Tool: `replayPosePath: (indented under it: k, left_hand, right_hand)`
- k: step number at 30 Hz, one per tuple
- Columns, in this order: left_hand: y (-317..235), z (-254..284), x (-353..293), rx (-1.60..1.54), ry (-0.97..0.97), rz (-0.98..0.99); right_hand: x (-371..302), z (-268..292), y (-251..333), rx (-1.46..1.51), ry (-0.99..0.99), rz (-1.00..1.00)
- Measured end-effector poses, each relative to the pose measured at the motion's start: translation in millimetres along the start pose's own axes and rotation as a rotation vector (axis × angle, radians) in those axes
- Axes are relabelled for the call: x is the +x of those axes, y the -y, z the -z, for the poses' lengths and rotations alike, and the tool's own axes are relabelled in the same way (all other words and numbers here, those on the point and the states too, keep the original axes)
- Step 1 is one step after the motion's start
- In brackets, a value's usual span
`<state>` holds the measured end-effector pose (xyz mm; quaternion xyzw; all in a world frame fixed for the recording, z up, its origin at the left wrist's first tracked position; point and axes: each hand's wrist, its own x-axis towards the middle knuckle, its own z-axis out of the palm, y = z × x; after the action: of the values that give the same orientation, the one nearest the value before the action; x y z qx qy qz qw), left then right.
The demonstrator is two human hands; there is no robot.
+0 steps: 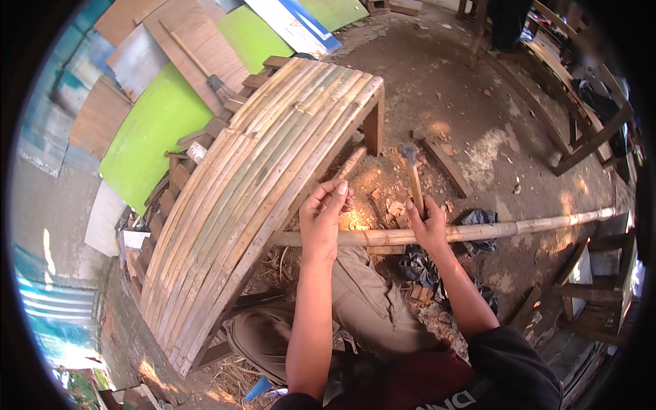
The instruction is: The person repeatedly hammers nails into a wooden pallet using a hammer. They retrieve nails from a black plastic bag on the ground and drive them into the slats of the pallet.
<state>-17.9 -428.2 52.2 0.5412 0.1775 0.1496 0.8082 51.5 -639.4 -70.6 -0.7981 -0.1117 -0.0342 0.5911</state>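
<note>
My right hand grips a hammer by its wooden handle, with the dark head pointing up and away from me. My left hand is raised beside the right edge of a bamboo-slat bench, thumb and fingertips pinched together. Whatever sits in that pinch is too small to make out. A long bamboo pole lies crosswise below both hands, over my lap area, its left end reaching the bench. The left hand and wrist hide part of the pole.
Wood scraps and a plank litter the dirt floor. Black plastic lies under the pole. Coloured boards and a broom lean at the left. A wooden frame stands far right, with a wooden chair nearer.
</note>
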Motion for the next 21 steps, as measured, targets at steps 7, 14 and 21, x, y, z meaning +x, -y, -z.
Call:
replayPosePath:
  k: [7,14,21]
  left_hand:
    - [75.7,-73.7,-124.6,0.385,0.336,0.012]
    - [126.6,-87.5,-136.5,0.942,0.574,0.087]
    - [269.1,-96.3,-74.5,1.234,0.628,0.19]
  right_hand:
    - [-193.5,124.9,-190.6,-0.562,-0.032,-0.448]
    - [-296.4,140.4,-275.2,-0.625,-0.094,-0.626]
    - [-249.1,94.5,-273.8,-0.502,-0.152,-0.297]
